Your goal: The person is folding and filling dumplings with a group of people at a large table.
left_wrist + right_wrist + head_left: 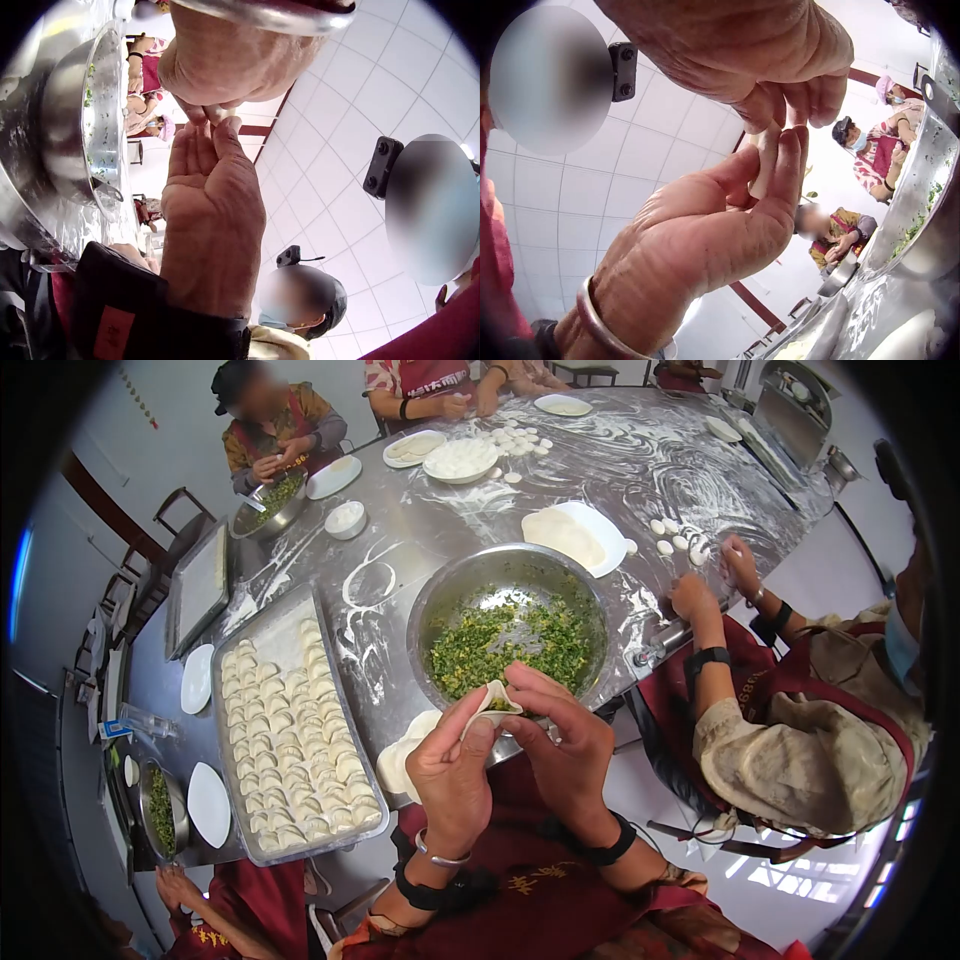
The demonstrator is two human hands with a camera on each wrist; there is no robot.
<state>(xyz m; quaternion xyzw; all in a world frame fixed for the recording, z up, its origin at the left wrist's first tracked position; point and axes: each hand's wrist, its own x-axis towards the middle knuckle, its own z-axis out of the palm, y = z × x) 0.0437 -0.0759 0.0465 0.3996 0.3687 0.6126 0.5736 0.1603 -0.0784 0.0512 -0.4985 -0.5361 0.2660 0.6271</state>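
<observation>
A folded dough wrapper with green filling showing at its opening is held between both hands, just over the near rim of the big steel bowl. My left hand pinches its left side, thumb on the near face. From the right, my right hand pinches the other side with thumb and fingers. The right wrist view shows the pale dough between the left hand's thumb and fingers, with the right hand above. In the left wrist view the hands hide the dough.
Left of the bowl lies a metal tray with rows of dumplings. Flat wrappers lie at the table's near edge, by the left wrist. Beyond the bowl is a white plate with dough. A seated person's forearms rest at the right.
</observation>
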